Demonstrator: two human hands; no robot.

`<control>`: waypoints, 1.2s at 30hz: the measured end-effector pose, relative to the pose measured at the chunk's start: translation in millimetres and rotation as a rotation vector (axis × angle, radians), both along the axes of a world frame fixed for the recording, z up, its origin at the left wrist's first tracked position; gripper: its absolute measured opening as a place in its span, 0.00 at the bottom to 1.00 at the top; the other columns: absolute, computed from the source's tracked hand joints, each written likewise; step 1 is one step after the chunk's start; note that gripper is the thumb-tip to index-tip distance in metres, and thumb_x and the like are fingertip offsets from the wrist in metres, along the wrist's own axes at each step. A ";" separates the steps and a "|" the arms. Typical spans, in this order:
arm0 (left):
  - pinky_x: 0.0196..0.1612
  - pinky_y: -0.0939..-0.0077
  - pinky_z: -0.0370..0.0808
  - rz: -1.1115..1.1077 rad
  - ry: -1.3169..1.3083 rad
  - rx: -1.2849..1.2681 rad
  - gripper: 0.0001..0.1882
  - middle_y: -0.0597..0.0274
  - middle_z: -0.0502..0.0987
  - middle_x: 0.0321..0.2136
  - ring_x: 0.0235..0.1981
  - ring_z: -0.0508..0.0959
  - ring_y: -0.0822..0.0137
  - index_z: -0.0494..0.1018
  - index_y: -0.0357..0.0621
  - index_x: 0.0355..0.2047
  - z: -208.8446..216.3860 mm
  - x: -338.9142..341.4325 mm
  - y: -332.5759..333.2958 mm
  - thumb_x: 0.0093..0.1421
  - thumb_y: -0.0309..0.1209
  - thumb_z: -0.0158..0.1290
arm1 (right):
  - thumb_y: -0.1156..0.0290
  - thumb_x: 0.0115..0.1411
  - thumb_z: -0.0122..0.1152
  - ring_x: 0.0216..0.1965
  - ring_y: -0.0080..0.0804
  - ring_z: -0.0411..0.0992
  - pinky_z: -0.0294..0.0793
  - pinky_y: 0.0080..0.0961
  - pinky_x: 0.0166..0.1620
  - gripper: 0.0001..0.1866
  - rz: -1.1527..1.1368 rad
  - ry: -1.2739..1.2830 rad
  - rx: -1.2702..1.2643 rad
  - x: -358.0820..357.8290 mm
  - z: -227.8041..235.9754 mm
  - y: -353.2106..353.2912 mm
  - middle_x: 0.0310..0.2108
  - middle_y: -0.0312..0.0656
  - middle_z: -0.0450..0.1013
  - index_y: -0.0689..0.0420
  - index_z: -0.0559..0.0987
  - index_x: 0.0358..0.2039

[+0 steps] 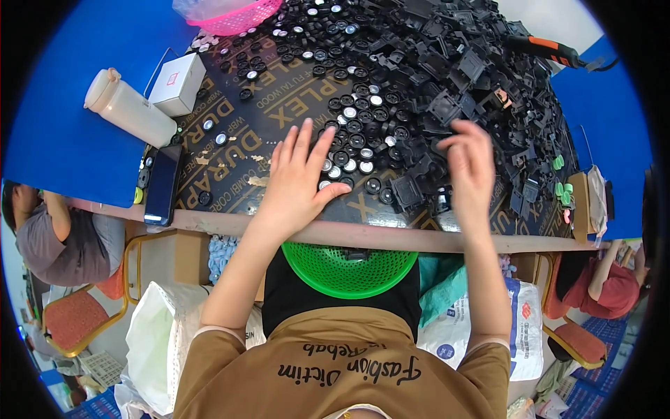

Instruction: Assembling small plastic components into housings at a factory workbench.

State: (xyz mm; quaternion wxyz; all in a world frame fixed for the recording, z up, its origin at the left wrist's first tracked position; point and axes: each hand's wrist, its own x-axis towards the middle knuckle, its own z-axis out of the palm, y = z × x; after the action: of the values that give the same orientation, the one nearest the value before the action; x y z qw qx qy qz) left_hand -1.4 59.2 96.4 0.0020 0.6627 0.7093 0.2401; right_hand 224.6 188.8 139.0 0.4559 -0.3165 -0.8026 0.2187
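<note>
My left hand (299, 180) lies with its fingers spread at the left edge of a scatter of small black wheels (354, 126), some with silvery centres. Its thumb reaches toward the nearest wheels. Over the near side of a heap of black moulded plastic parts (466, 66) is my right hand (471, 164). Its fingers are bent and smeared by motion, so whether they hold a part does not show. A green perforated basket (314, 274) sits on my lap against the table edge, with a black part (357, 254) in it.
Left on the dark board table (234, 188) are a phone (164, 185), a pale bottle (129, 108) and a white box (178, 84). A pink basket (237, 17) stands at the back. An orange-and-black handled tool (548, 50) lies far right. Other people sit at both sides.
</note>
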 end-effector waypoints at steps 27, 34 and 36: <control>0.58 0.43 0.50 -0.206 0.092 0.071 0.25 0.58 0.57 0.59 0.60 0.56 0.51 0.66 0.59 0.52 26.2 50.6 11.7 0.52 0.37 0.55 | 0.57 0.62 0.46 0.36 0.56 0.69 0.68 0.41 0.37 0.16 -0.116 -0.297 -0.105 -49.4 2.2 102.1 0.29 0.55 0.72 0.59 0.71 0.32; 0.59 0.42 0.47 -0.127 0.107 0.063 0.27 0.56 0.56 0.60 0.61 0.54 0.51 0.64 0.60 0.55 24.3 27.7 2.2 0.53 0.42 0.53 | 0.74 0.58 0.53 0.37 0.32 0.73 0.69 0.21 0.42 0.07 -0.041 -0.054 0.131 1.5 47.4 25.1 0.34 0.43 0.74 0.63 0.75 0.36; 0.58 0.39 0.48 -0.116 0.086 0.103 0.29 0.56 0.56 0.60 0.61 0.54 0.51 0.62 0.61 0.56 23.1 24.7 -3.0 0.54 0.44 0.53 | 0.78 0.54 0.53 0.36 0.35 0.72 0.70 0.25 0.42 0.04 -0.046 -0.151 0.039 29.7 38.6 -14.7 0.34 0.44 0.73 0.63 0.74 0.31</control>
State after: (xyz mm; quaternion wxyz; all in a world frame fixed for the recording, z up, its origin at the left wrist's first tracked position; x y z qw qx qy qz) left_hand 23.4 56.2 119.5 -0.0485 0.7114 0.6561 0.2472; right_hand 254.2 174.1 177.6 0.4050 -0.3414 -0.8314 0.1678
